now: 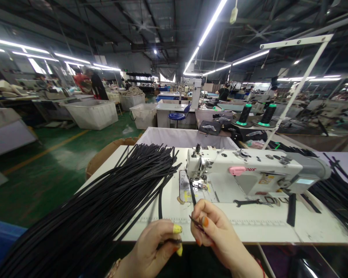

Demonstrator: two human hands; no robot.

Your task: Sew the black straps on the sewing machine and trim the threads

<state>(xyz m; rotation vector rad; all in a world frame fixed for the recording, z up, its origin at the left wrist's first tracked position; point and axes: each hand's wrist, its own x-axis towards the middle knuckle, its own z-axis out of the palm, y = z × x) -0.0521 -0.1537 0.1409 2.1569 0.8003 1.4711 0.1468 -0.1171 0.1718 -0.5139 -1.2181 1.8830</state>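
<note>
My right hand (213, 227) is closed in a pinch at the table's front edge. It grips a narrow black strip (193, 193) that runs up to the needle area of a white sewing machine (217, 170). A dark pointed end pokes out between the thumb and fingers. Beside it, my left hand (156, 247) has yellow tape on its fingertips and is also pinched. A small dark end shows between its fingers, which looks like black strip, but most of it is hidden. Left of the machine lies a large bundle of long black strips (113, 193).
A wrench (246, 202) lies before the machine, with a short black piece (291, 210) to its right. More black strips (336, 197) rest at far right. Behind stand two thread cones (245, 114) and a white-lined bin (185, 135). Other people work in the distance.
</note>
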